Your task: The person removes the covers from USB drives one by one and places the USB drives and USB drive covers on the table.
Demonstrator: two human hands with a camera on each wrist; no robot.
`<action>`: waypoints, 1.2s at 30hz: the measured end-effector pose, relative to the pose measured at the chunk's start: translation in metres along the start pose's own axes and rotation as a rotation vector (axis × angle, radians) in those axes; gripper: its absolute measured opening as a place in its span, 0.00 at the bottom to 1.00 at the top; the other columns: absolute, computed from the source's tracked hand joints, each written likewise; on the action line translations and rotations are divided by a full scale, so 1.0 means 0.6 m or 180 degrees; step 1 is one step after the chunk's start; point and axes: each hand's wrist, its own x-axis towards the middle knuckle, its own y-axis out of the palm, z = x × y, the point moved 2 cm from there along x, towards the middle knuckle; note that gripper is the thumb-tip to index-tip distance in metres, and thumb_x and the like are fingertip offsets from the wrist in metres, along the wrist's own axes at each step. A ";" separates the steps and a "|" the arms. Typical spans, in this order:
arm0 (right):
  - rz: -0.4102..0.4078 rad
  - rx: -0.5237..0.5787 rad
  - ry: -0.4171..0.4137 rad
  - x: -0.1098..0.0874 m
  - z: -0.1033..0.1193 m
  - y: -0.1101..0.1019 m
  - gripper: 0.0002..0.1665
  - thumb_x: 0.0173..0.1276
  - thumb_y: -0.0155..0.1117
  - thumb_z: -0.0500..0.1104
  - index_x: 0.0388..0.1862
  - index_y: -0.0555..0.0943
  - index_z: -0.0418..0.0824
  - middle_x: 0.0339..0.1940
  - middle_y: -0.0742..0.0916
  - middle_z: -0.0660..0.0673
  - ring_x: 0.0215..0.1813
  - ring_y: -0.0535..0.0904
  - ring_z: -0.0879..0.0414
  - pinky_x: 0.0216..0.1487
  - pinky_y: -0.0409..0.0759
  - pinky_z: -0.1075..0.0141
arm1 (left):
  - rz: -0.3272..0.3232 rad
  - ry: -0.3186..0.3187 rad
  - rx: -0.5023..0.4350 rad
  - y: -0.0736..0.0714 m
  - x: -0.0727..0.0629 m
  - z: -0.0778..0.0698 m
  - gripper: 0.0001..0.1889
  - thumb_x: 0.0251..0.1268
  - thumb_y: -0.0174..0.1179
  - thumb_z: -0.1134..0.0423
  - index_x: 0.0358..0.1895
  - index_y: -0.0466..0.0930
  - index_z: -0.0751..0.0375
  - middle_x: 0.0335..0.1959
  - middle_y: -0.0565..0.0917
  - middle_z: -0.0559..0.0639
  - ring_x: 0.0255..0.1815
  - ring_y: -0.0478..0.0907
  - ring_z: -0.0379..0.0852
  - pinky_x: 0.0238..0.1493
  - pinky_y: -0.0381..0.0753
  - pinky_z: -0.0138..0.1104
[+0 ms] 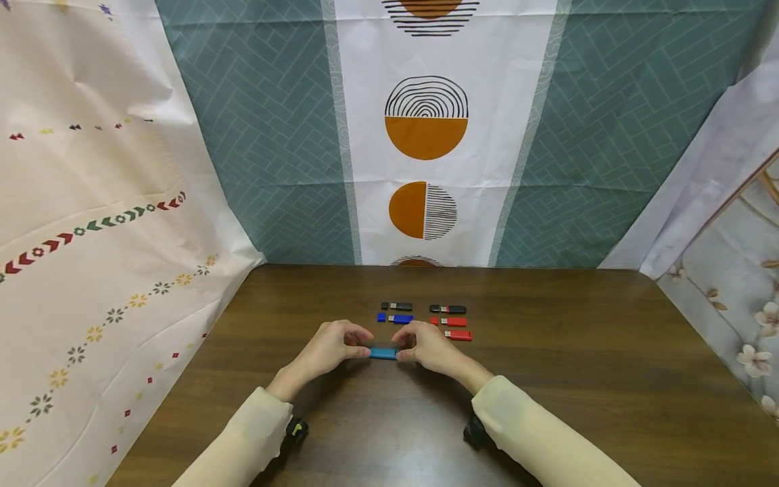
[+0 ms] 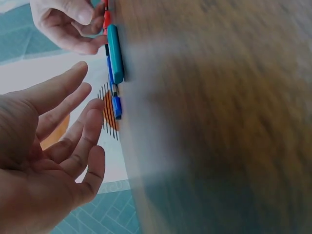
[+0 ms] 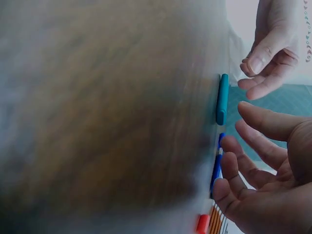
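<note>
A teal USB stick lies flat on the table, no metal plug showing. My left hand is at its left end and my right hand at its right end, thumbs close to the tips. In the left wrist view, loosely bent fingers of the left hand stand apart from the teal stick. The right wrist view has the right hand likewise relaxed, with a gap between its thumb and the stick. Neither hand grips anything.
Behind the hands lie uncapped USB sticks: a black one, a blue one, a black-and-red one and two red ones. Small caps sit left of several. A patterned cloth hangs at the wooden table's far edge.
</note>
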 end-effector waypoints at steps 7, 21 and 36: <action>0.0069 -0.0266 0.0061 0.009 0.007 0.012 0.15 0.63 0.78 0.35 0.49 0.87 0.37 0.42 0.83 0.47 0.41 0.76 0.56 0.43 0.78 0.62 | 0.0011 0.0036 0.0043 0.001 -0.005 0.001 0.13 0.63 0.75 0.63 0.50 0.90 0.60 0.43 0.86 0.50 0.37 0.78 0.40 0.35 0.79 0.33; 0.0128 -0.0669 -0.0043 0.015 0.013 0.019 0.12 0.62 0.79 0.34 0.43 0.87 0.38 0.33 0.80 0.48 0.37 0.72 0.56 0.40 0.74 0.62 | 0.0043 0.0082 0.0023 0.009 -0.002 -0.003 0.13 0.63 0.75 0.66 0.50 0.90 0.61 0.40 0.85 0.51 0.34 0.78 0.40 0.33 0.78 0.32; -0.0025 -0.0727 -0.0086 0.011 0.017 0.003 0.08 0.64 0.77 0.33 0.42 0.88 0.38 0.34 0.80 0.49 0.36 0.74 0.57 0.38 0.75 0.64 | -0.0118 0.0039 0.0028 0.011 0.004 -0.012 0.14 0.62 0.76 0.63 0.51 0.90 0.56 0.44 0.87 0.47 0.39 0.80 0.40 0.41 0.81 0.36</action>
